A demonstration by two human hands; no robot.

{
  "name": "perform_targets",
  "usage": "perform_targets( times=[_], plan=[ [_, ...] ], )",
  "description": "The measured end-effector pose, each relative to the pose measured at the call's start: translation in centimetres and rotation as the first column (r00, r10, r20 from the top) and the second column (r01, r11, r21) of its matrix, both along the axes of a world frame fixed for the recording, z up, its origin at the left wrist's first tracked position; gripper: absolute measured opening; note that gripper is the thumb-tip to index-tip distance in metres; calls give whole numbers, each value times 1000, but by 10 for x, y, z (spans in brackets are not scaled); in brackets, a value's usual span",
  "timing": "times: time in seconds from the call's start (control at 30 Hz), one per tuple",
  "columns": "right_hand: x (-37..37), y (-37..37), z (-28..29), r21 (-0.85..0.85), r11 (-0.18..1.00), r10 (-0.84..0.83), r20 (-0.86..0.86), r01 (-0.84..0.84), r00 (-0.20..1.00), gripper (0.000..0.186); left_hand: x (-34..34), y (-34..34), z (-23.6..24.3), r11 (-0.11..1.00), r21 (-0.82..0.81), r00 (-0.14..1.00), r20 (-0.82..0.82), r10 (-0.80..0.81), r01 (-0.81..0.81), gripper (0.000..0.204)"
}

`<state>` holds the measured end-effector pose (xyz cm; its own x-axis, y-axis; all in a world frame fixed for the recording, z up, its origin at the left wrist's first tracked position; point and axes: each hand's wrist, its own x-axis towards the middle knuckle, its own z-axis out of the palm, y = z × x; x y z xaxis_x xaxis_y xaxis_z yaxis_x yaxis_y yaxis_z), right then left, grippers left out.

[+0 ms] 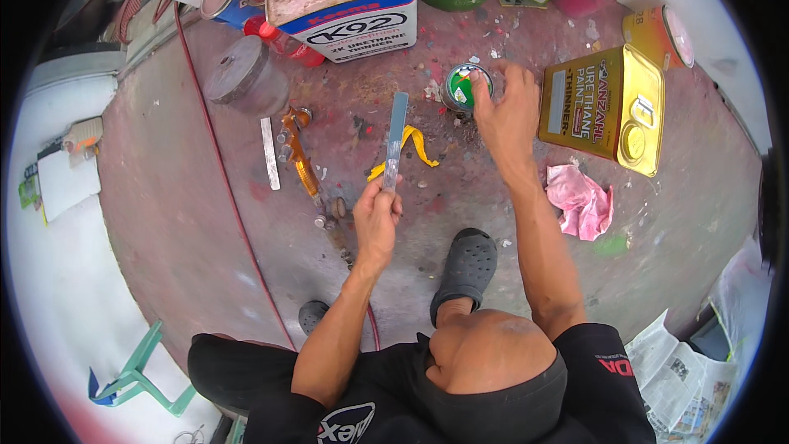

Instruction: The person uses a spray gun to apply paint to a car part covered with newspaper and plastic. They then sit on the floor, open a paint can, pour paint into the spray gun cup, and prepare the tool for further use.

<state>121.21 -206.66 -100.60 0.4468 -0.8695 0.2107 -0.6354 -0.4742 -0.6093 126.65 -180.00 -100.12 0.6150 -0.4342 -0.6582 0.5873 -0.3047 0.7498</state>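
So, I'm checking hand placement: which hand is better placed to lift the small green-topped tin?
Probably the right: the right hand is at the tin, its thumb over the lid, while the left hand is farther off, gripping a flat strip.

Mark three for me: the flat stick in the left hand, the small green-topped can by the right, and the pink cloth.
Flat stick (395,133), head view, near the middle of its length.
Small green-topped can (461,94), head view, on its top.
Pink cloth (580,201), head view, on its crumpled middle.
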Motion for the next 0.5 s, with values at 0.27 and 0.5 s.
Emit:
perform_targets(
  times=[0.27, 0.5],
  plan=[
    [7, -55, 3, 749, 662, 187, -137, -22, 973, 49, 5, -29, 2, 988, -125, 979, -191, 66, -91, 22],
    [27, -58, 28, 914, 387, 170, -202, 123, 965, 42, 2, -149, -8, 959, -71, 932, -262, 249, -276, 55]
  ],
)
